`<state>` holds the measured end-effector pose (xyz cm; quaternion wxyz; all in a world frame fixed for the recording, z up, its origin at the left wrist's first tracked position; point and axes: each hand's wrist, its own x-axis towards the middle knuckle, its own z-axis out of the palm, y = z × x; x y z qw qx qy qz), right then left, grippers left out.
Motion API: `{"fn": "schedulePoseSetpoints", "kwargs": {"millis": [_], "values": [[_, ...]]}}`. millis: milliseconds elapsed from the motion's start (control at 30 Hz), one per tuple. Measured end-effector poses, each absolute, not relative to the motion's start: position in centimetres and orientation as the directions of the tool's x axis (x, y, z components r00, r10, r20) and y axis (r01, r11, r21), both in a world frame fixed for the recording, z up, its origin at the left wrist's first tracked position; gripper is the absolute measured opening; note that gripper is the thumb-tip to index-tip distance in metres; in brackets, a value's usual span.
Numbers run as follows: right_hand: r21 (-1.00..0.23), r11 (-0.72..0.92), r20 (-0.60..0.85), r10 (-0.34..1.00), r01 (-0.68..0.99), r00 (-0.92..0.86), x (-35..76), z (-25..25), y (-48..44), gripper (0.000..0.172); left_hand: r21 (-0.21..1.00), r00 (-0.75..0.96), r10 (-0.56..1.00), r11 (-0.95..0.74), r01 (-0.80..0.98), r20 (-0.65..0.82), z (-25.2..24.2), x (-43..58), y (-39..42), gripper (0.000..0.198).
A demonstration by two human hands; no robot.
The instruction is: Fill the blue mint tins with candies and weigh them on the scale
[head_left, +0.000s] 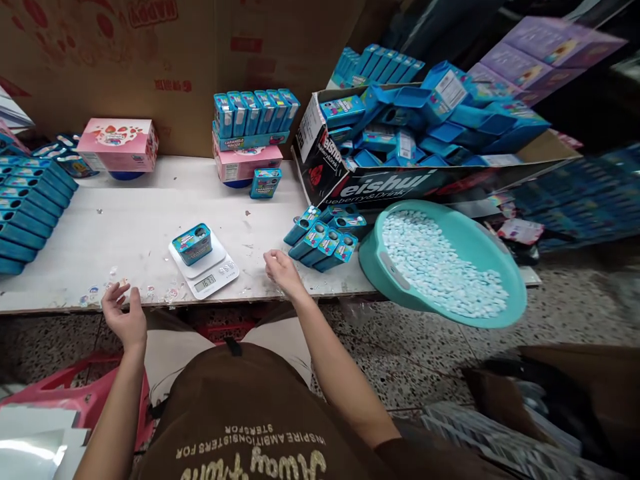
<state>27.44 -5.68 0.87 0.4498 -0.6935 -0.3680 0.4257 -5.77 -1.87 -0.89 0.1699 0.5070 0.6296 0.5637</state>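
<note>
My left hand [125, 317] hangs at the table's front edge, fingers loosely spread and nothing in them. A white digital kitchen scale [205, 270] stands on the table between my hands, its display reading about 16.3. A small teal tin [193, 244] with a colourful label sits on its platform, untouched. My right hand [283, 272] rests with bunched fingers near the table edge, holding nothing visible. It is nearest to a group of teal tins [323, 241] lying to its right. A tilted teal basin [400, 280] heaped with pale blue-white mints [435, 263] sits beyond them.
The white table [135, 233] is strewn with small stickers and scraps. Rows of teal tins [30, 213] line its left end. Stacked tins [255, 113] and pink boxes [117, 145] stand at the back. An open cardboard carton [400, 140] holds loose blue packaging.
</note>
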Motion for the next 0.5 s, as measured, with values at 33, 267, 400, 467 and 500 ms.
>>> {"fn": "schedulePoseSetpoints", "kwargs": {"millis": [33, 267, 400, 467, 500], "values": [[-0.960, -0.275, -0.277, 0.899, -0.055, 0.339, 27.5, 1.7, -6.4, 0.022, 0.883, -0.427, 0.832, -0.148, 0.444, 0.355, -0.9, -5.7, -1.9, 0.045], [-0.880, -0.093, -0.302, 0.866, -0.466, 0.399, 34.4, 8.1, -11.7, 0.023, 0.870, -0.374, 0.861, -0.144, 0.472, 0.345, -0.6, -4.1, -1.4, 0.042], [-0.967, 0.024, -0.153, 0.743, -0.254, 0.652, 42.7, 8.8, -13.2, 0.024, 0.784, -0.185, 0.906, -0.211, 0.583, 0.382, 1.4, -2.2, -1.0, 0.044], [-0.999, -0.021, -0.046, 0.637, -0.043, 0.769, 46.7, 8.7, -13.3, 0.025, 0.741, -0.077, 0.918, -0.262, 0.618, 0.389, 2.8, -1.0, -0.7, 0.048], [-0.993, -0.085, 0.012, 0.586, 0.076, 0.811, 48.5, 8.7, -13.1, 0.023, 0.729, -0.047, 0.919, -0.279, 0.625, 0.392, 3.3, -0.4, -0.5, 0.050]]}}
